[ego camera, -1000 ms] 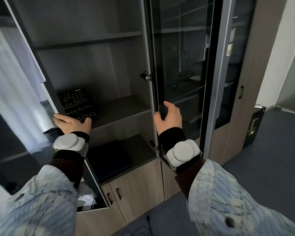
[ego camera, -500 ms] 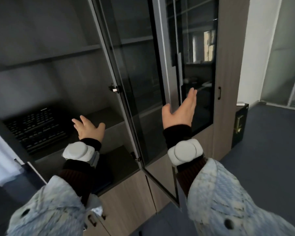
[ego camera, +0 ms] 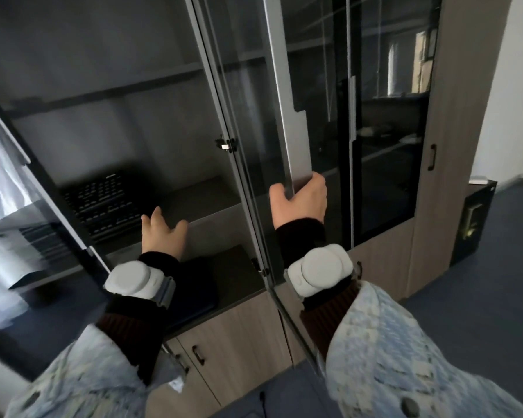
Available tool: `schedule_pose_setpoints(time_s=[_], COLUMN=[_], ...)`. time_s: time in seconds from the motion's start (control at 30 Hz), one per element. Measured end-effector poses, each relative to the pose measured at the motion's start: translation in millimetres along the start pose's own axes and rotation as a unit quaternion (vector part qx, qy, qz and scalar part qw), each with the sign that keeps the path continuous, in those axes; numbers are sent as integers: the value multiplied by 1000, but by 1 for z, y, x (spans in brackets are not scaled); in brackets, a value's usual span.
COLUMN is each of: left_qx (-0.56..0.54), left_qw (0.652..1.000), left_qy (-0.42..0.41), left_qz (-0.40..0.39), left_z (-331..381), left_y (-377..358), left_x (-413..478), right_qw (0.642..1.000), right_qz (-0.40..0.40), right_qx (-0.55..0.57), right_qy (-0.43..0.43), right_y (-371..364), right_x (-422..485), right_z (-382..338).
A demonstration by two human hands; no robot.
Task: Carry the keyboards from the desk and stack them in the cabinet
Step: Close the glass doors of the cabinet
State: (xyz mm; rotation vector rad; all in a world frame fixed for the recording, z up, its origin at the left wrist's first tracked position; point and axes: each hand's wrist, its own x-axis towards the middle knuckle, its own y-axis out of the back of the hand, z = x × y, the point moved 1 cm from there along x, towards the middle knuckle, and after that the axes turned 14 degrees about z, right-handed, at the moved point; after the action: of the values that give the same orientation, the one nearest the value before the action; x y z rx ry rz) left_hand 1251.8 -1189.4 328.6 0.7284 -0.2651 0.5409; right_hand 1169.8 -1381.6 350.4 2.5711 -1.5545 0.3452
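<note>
Black keyboards (ego camera: 103, 203) lie stacked on the cabinet's middle shelf (ego camera: 206, 203), at its left side. My left hand (ego camera: 163, 233) hovers open just in front of that shelf's edge, to the right of the keyboards, holding nothing. My right hand (ego camera: 299, 200) grips the metal handle edge of the cabinet's right glass door (ego camera: 287, 116), which stands swung out. The left glass door (ego camera: 27, 164) is also swung out at the far left.
A dark flat item (ego camera: 200, 291) lies on the lower shelf under my left wrist. Wooden doors (ego camera: 233, 345) with small handles sit below. A tall wooden panel (ego camera: 441, 146) and a dark box (ego camera: 471, 224) on blue carpet are to the right.
My right hand went from flat and open near the glass door to closed on its handle edge. My left hand stays open in front of the shelf. The view has shifted.
</note>
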Motion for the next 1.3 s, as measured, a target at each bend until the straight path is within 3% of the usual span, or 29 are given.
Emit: schedule_pose_setpoints(time_s=[0.2,0.33,0.77,1.3], left_qx=[-28,-53,-62,-45], left_qw=[998,993,987,993], left_qy=[-2,50,97,80], left_qz=[62,93,116,71], left_z=[-25,-60,-164,-234], left_y=[27,58,126,129], left_x=[4,21,92,190], right_qw=[992,979,934,937], right_qz=[-52,-92,-209,-146], right_qx=[-37,-31,-74,-98], right_qy=[113,179,282,301], right_y=[-12,-39,-190,-353], right_x=[-47,-84,-182,-206], right_z=[-3,-11,-35,-32])
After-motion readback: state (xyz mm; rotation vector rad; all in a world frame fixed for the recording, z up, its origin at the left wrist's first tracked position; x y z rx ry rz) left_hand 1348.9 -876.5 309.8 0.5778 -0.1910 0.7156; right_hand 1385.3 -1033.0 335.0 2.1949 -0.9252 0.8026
